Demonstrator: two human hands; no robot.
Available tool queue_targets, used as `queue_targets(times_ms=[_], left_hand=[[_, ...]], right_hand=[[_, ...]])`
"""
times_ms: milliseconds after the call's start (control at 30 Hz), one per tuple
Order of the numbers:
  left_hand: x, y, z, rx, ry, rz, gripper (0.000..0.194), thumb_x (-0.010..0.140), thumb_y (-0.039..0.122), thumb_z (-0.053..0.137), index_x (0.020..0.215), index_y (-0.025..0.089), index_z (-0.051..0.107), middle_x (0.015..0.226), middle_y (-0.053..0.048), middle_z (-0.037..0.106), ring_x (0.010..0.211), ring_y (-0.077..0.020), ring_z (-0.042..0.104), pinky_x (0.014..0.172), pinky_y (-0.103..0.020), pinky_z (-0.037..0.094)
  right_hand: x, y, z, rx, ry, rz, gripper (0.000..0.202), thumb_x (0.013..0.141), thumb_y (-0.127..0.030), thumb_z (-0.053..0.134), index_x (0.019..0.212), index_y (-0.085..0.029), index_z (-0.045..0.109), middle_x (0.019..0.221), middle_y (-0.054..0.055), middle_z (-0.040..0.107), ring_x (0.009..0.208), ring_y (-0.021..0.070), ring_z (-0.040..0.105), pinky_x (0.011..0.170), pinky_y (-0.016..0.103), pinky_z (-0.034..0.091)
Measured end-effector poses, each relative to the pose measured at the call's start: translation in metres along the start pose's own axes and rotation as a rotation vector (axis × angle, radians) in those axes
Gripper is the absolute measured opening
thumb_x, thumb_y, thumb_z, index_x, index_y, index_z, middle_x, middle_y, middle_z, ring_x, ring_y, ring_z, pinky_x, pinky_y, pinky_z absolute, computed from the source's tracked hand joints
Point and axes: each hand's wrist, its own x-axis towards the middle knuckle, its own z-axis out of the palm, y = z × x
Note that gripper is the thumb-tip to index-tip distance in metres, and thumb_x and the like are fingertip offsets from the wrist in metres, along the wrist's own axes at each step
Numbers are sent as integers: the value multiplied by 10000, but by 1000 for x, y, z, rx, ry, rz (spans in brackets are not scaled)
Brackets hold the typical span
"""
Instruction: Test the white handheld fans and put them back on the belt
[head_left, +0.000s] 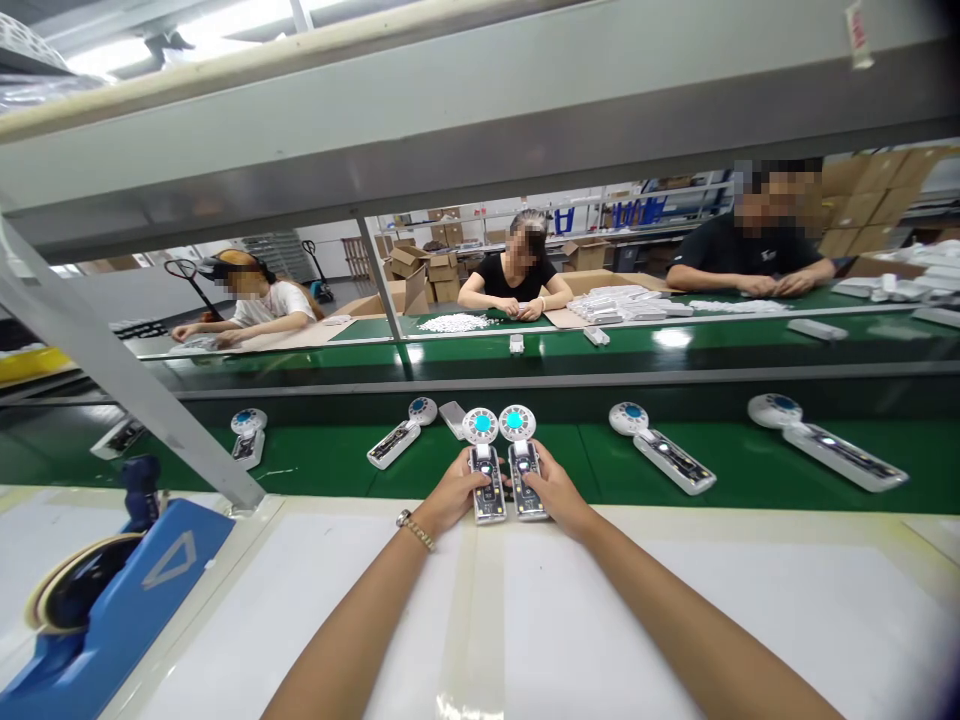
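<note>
At the centre of the frame, two handheld fan units are held side by side at the edge of a green conveyor belt — the left hand closed around the handle of the left fan unit, the right hand closed around the handle of the right fan unit. Both units are seen open-faced: white round heads with turquoise hubs, and slim handles in which the circuit boards lie exposed. The two heads appear to touch, or nearly so. A risk is judged to lie there — with the boards uncovered, a thumb pressed too hard or a knock between the units could disturb the electronics, and a loose grip at the belt's edge could let one slide off onto the white worktable. More unfinished fans are spread along the belt to left and right. A blue fixture is seen at the lower left. Across the line, in the upper half of the frame, three other workers are seated at a second belt among white parts and cardboard boxes.
</note>
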Motion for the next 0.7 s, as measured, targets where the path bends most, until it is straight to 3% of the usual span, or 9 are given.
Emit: queue_targets(times_ms=[400,700], left_hand=[[1,-2,-8,7,-75,-2,476,605,57,702,1000,179,467,1120,-97,558,869,-220,622,777,-384,496],[0,-1,-6,15,-56,-10,474,608,63,707,997,178,461,1131,-103,552,865,-223,625,773,-383,497]], right_hand=[[-2,-2,1,58,-82,-34,544,642,-164,580,1157,-248,425,1013,27,627,923,209,608,811,356,475],[-1,1,-1,49,-80,-40,563,648,-167,589,1178,-241,413,1038,39,627,958,219,603,829,369,470]])
